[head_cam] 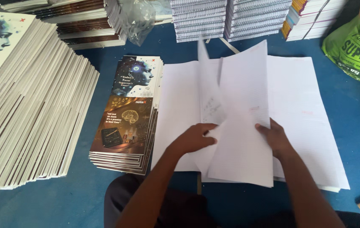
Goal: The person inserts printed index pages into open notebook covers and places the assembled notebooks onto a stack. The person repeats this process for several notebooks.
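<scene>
A: What is in hand?

B: A wide stack of white ruled paper sheets (302,109), lying open and flat on the blue floor covering (357,126), in the middle of the view. Several loose sheets (239,126) stand up from its centre, caught mid-turn and partly blurred.

A: And the hands?

B: The left hand (192,138) lies at about 7 o'clock from the raised sheets, fingers curled and pinching the lower edge of a sheet. The right hand (276,137), at about 4 o'clock, has its fingers together, pressed on the lifted sheets' right edge.

A: How would that paper handle?

B: I judge it light, thin and floppy: a single sheet bends and creases easily, and smooth sheets slide on each other. Best taken at an edge or corner, with the flat of a hand steadying the stack.

A: What lies around it?

B: At 9 o'clock, just beside the paper, a low pile of printed notebook covers (127,114), dark, with a blue face above and a brown picture below. Farther, at 9 to 10 o'clock, a tall slanting heap of bound notebooks (32,114). At 12 o'clock, more stacks of white notebooks (230,19) and a crumpled clear plastic bag (135,19). At 2 o'clock, a green plastic sack (357,50).
</scene>
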